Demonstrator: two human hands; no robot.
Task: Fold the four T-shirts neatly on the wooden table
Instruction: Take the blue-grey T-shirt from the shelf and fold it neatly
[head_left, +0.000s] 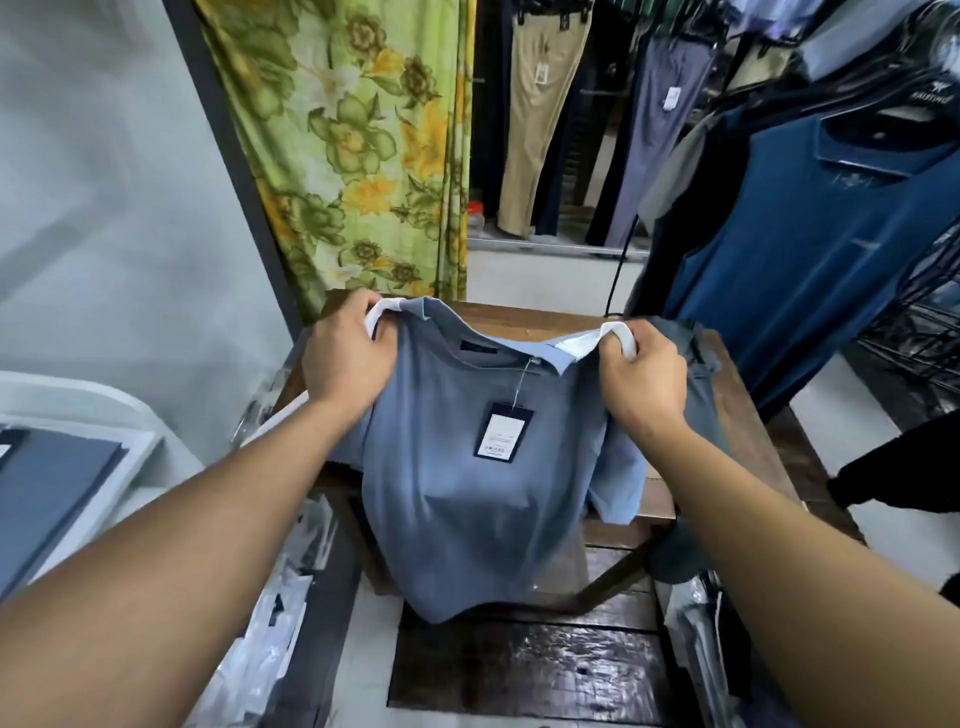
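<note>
Gripping one soft blue-grey knit T-shirt (467, 509) at its two shoulders, the left hand (348, 358) and right hand (641, 384) each curl their fingers round the cloth and a curved white piece (618, 332) there. The shirt is held up over the brown wooden table (524, 318), its smooth body hanging in loose folds past the near edge. One rectangular navy card tag with a white panel (502, 435) dangles on a thin string from the collar. One darker grey crumpled garment (696, 348) lies on the table just right of the right hand. Far behind hang one green-and-yellow floral curtain (363, 145), beige trousers (540, 104), slate-grey trousers (660, 130) and one navy sleeveless top (810, 249).
</note>
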